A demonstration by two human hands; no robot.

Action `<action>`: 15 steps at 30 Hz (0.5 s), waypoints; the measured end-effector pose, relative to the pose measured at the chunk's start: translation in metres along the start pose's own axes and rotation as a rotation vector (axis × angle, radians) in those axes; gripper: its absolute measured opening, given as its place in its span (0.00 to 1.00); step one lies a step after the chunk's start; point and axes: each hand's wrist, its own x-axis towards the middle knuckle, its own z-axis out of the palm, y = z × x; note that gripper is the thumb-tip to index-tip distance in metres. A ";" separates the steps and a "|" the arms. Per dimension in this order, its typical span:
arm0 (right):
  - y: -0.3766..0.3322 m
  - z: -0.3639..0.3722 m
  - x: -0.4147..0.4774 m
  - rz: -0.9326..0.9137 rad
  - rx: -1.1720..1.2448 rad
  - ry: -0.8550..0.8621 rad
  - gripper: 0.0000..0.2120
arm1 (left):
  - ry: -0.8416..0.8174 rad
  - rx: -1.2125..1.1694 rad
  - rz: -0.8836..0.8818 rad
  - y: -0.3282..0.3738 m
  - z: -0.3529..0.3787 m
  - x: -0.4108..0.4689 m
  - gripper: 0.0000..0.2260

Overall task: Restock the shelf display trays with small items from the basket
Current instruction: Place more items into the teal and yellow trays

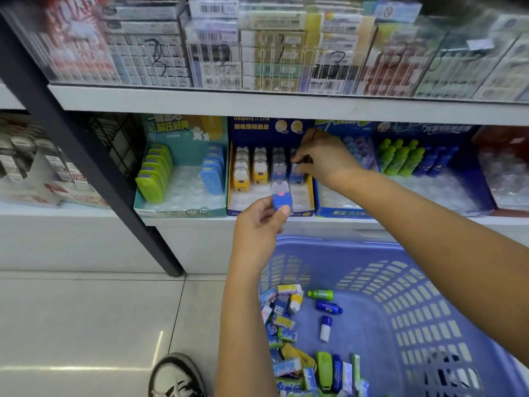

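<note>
1. Lilac perforated plastic basket (400,296), on the floor below the shelf: mixed small packets and bottles (286,325) lie loose at its left side. Risk: a wrong product is picked, because the types lie intermixed.
2. Left hand (257,227): thumb and curled fingers pinch the small blue figure with a clear domed cap (282,196) by its lower half, just before the tray front. Risk: so shallow a pinch may slip and the figure drops.
3. Dark blue cardboard display tray (272,212): yellow rows (242,173) stand left, blue rows right. Risk: the figure is seated in a yellow row.
4. Right hand (323,160): fingertips are pinched on an upright blue piece (296,174) in the rightmost row. Risk: the wrist may topple neighbouring pieces.
</note>
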 end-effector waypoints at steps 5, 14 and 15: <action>-0.021 -0.016 -0.030 0.036 0.576 -0.019 0.08 | 0.050 0.088 0.112 0.003 0.004 -0.003 0.11; -0.003 -0.022 -0.033 0.106 0.514 0.116 0.08 | 0.031 0.655 0.279 0.003 0.017 0.002 0.20; 0.000 -0.018 -0.029 0.121 0.454 0.108 0.09 | -0.007 0.745 0.270 0.000 0.019 0.002 0.20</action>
